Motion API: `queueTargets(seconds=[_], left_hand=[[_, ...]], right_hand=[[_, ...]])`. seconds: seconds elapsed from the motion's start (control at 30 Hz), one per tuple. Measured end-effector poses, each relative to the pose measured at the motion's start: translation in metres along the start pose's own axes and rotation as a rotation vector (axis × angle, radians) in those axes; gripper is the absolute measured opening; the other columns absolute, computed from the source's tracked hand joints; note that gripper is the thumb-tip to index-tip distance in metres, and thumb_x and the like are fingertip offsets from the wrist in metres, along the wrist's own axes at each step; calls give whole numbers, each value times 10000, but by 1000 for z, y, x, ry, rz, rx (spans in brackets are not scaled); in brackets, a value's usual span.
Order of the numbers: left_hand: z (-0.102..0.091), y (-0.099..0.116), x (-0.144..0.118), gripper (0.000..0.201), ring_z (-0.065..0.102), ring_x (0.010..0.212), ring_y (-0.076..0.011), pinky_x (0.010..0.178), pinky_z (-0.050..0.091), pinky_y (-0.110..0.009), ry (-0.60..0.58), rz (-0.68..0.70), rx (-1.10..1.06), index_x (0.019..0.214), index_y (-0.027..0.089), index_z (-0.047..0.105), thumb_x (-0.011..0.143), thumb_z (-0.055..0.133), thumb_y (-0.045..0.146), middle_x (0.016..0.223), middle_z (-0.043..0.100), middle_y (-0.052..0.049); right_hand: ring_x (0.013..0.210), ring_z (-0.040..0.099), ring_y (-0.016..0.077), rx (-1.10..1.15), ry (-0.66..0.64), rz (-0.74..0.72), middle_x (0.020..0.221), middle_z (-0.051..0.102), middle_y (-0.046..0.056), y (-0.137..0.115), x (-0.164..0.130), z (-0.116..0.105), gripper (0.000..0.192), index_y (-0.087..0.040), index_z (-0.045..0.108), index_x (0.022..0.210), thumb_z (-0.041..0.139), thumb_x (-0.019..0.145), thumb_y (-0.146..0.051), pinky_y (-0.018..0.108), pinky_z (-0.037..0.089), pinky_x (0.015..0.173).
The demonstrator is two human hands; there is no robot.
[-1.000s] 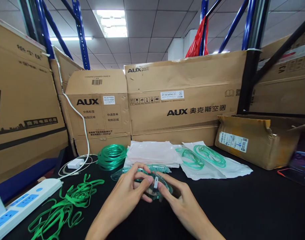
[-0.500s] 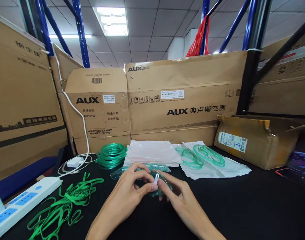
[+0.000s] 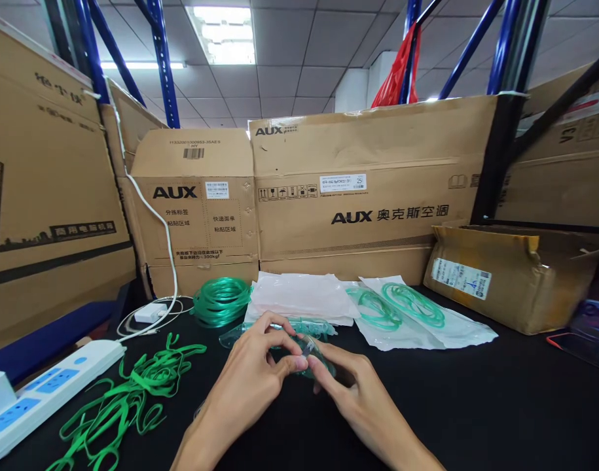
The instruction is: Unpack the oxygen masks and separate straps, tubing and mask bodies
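Note:
My left hand (image 3: 260, 360) pinches a small metal strip (image 3: 308, 350) between thumb and fingertips, in front of the folded packs. Closed around a see-through green plastic mask (image 3: 325, 364), my right hand (image 3: 351, 383) has its thumb at the strip's lower end. The strip lies against the mask; whether it is fixed there I cannot tell. Both hands hide most of the mask. Just behind them lie more clear green plastic pieces (image 3: 311, 327), partly covered by my left hand.
A green tubing coil (image 3: 221, 302) and white packs (image 3: 299, 297) stand behind. Thinner tubing (image 3: 414, 306) lies on white bags at right, near an open carton (image 3: 495, 281). Green elastic straps (image 3: 154, 376) and a power strip (image 3: 58, 396) are at left.
The small metal strip has tilted and sits lower against the mask, and both thumbs have closed in on it. The view has shifted slightly.

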State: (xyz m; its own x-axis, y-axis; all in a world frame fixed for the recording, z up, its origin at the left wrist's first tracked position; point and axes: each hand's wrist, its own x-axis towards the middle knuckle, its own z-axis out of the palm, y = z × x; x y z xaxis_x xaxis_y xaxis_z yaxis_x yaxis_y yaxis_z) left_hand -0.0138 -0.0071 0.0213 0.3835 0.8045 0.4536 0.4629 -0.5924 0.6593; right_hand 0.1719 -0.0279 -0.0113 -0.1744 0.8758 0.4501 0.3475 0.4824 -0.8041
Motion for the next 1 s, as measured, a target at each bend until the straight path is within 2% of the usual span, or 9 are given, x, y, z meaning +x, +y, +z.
queueTargets(seconds=[0.2,0.27,0.5,0.7,0.77,0.83,0.9,1.0], left_hand=[[3,-2,0,120,594,893,-140,693,426,-244,-5,30,-2,797,244,703,907,685,198,1105,579,21],[3,-3,1,115,590,912,-147,704,427,-241,-14,46,-8,804,243,705,908,686,200,1094,578,13],[3,-3,0,64,583,933,-162,725,442,-249,-49,25,-41,849,250,710,908,694,232,1126,567,-4],[3,-4,0,86,583,1009,-174,891,434,-283,-72,74,-19,850,245,676,935,676,258,1080,591,7],[2,-3,0,47,590,969,-172,880,449,-284,-61,80,-25,912,251,658,933,684,283,1041,607,11],[1,-1,1,143,594,983,-176,887,465,-288,-37,88,-29,1069,280,644,935,687,299,1097,624,9],[0,1,1,283,586,1099,-184,968,457,-301,-38,136,-31,1222,322,614,947,676,297,1227,621,6],[2,3,2,303,553,1236,-187,1073,416,-319,-80,201,-7,1259,362,641,963,654,299,1320,621,23]], right_hand=[[572,535,140,34,14,2,764,663,33,4,-1,3,362,-179,790,1030,548,960,-439,251,438,527],[559,532,136,63,11,26,720,641,20,4,-2,3,371,-169,786,1042,562,953,-452,249,428,521],[524,489,114,46,-20,100,766,695,29,7,-2,2,425,-179,739,1196,548,966,-481,231,391,483],[451,426,71,83,-63,151,875,676,39,5,0,-4,478,-183,738,1164,477,987,-543,216,321,403],[454,421,65,103,-91,157,875,660,41,0,2,-9,489,-171,750,1109,473,987,-556,218,315,409],[466,413,67,124,-121,174,818,647,26,-6,4,-17,469,-169,730,1126,519,970,-558,219,308,429],[477,414,73,159,-134,189,760,630,-1,-12,5,-24,457,-181,682,1175,580,940,-560,217,318,451],[466,421,71,185,-147,195,699,591,-35,-16,6,-32,441,-193,647,1086,588,922,-598,212,333,462]])
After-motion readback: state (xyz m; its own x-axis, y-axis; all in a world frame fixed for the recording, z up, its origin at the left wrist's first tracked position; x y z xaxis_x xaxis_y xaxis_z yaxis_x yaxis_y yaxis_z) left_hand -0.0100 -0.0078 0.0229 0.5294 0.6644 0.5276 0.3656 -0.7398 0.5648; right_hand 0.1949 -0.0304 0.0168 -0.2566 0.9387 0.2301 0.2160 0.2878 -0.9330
